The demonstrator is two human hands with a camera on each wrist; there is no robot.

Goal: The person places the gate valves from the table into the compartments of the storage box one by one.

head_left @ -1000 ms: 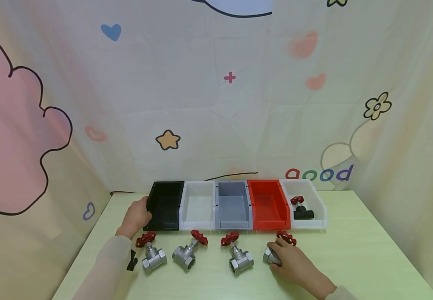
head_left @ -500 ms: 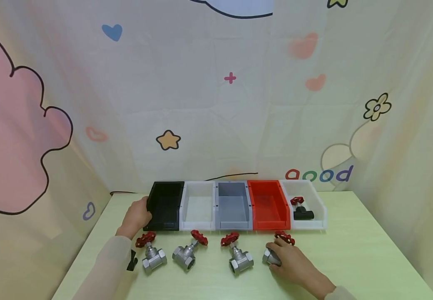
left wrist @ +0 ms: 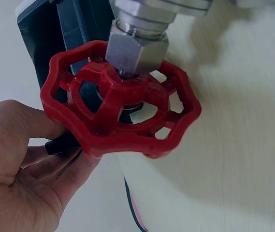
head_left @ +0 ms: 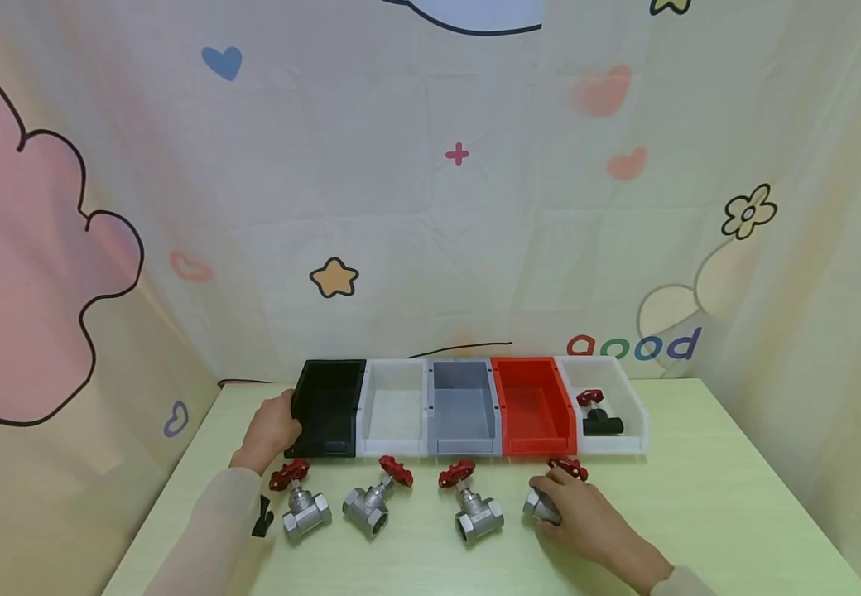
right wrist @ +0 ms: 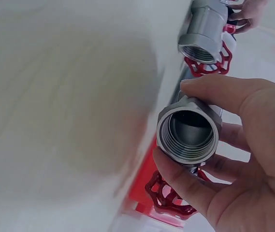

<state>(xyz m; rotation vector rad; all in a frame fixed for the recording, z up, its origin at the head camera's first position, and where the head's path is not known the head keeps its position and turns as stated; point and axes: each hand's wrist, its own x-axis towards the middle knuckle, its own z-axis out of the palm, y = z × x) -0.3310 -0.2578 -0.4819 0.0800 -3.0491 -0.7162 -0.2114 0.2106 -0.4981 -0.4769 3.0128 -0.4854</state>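
My left hand (head_left: 270, 429) grips the left wall of the black bin (head_left: 329, 414), thumb on one side and fingers on the other. Close by in the left wrist view is the red handwheel (left wrist: 96, 135) of the leftmost metal valve (head_left: 307, 515). My right hand (head_left: 587, 520) holds a silver gate-type valve (head_left: 539, 507) by its body, in front of the red bin (head_left: 537, 414). In the right wrist view, thumb and fingers wrap this valve's hexagonal end (right wrist: 189, 104), its threaded opening facing the camera. The hand partly hides the valve in the head view.
Two more valves, one left of centre (head_left: 367, 507) and one right of centre (head_left: 478, 517), lie on the pale table (head_left: 416, 571). A white bin (head_left: 395, 410) and a grey bin (head_left: 464, 410) stand between black and red. The right-hand white bin (head_left: 635, 422) holds a black-bodied valve (head_left: 603, 424).
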